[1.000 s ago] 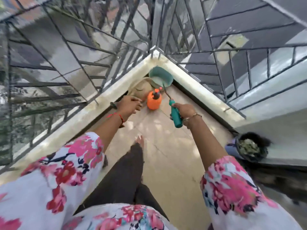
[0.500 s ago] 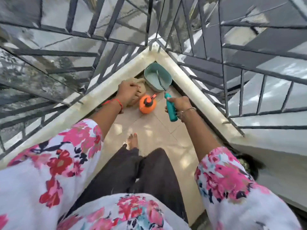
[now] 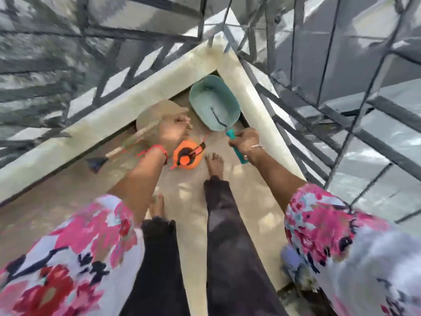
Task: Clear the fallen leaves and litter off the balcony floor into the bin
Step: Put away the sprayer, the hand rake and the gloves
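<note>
Balcony corner, right hand (image 3: 247, 140) curled round the teal handle of a dustpan (image 3: 214, 103), its scoop just beyond the knuckles against the ledge (image 3: 157, 75), left hand (image 3: 174, 131) gripping a tan broom (image 3: 155, 111) near its bristles, orange spray bottle (image 3: 188, 158) on the floor between both hands.

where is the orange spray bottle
In the head view the orange spray bottle sits on the floor near the balcony corner, just below the left hand, with the teal dustpan beyond it to the right.
</note>
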Demonstrator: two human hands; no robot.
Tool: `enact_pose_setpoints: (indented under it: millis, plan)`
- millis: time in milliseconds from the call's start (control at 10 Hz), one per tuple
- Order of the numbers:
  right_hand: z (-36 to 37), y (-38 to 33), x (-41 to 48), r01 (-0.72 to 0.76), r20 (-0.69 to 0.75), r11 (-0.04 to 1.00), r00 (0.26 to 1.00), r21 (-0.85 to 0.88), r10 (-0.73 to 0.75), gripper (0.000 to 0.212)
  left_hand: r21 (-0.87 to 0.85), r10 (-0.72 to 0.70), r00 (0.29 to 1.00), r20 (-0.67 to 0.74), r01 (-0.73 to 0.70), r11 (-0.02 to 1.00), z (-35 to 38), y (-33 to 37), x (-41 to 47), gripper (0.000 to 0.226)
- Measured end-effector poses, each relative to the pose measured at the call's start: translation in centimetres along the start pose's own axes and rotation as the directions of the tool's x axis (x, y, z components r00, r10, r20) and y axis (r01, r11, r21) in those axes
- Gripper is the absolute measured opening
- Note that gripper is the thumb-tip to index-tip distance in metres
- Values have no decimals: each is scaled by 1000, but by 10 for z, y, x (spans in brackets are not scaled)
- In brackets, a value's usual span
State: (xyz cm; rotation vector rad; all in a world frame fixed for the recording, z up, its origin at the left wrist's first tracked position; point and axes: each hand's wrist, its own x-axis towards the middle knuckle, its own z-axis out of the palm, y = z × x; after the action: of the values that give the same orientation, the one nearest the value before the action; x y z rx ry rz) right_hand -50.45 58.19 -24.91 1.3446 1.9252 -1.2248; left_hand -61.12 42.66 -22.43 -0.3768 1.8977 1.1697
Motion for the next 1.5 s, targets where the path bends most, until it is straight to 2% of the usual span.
enact_pose_setpoints:
  millis: [100, 200, 400, 500, 800, 1000, 1100, 1200, 1300, 1400, 1500]
  plan:
    - [15, 16, 87, 53, 21, 984, 999, -168, -50, 28, 6, -49, 997, 60, 48, 999, 35, -34, 89, 24]
    - [46, 26, 163, 85, 28, 940, 996, -329, -81, 32, -11, -24, 1000, -9, 24, 1000, 60, -48, 145, 28]
    - [119, 21, 270, 217, 107, 851, 976, -478, -189, 31, 4, -10, 1000, 0, 10, 1000, 75, -90, 218, 24]
    - [145, 33, 301, 228, 128, 828, 974, -512, -189, 36, 32, 0, 999, -49, 1, 999, 75, -106, 237, 21]
    - [151, 61, 304, 185, 198, 791, 977, -584, -82, 53, -16, -12, 1000, -28, 11, 1000, 71, -129, 232, 24]
    - [134, 58, 283, 111, 221, 768, 974, -631, 41, 48, -84, 4, 996, -85, -11, 996, 56, -128, 208, 24]
    - [131, 53, 268, 107, 176, 740, 984, -664, 15, 43, -115, 7, 994, -108, -20, 993, 41, -133, 192, 22]
    - [141, 42, 248, 119, 71, 790, 993, -602, -96, 35, -129, 14, 990, -137, -32, 991, 25, -145, 178, 22]
    - [167, 20, 215, 286, 78, 823, 955, -491, -285, 36, -188, -2, 982, -190, -34, 982, 9, -158, 161, 24]
    - [211, -2, 169, 514, 156, 798, 857, -313, -491, 29, -279, -17, 965, -261, -59, 958, -15, -178, 140, 31]
    - [258, -17, 121, 654, 233, 726, 756, -214, -612, 24, -250, 15, 943, -331, -103, 963, -51, -206, 111, 19]
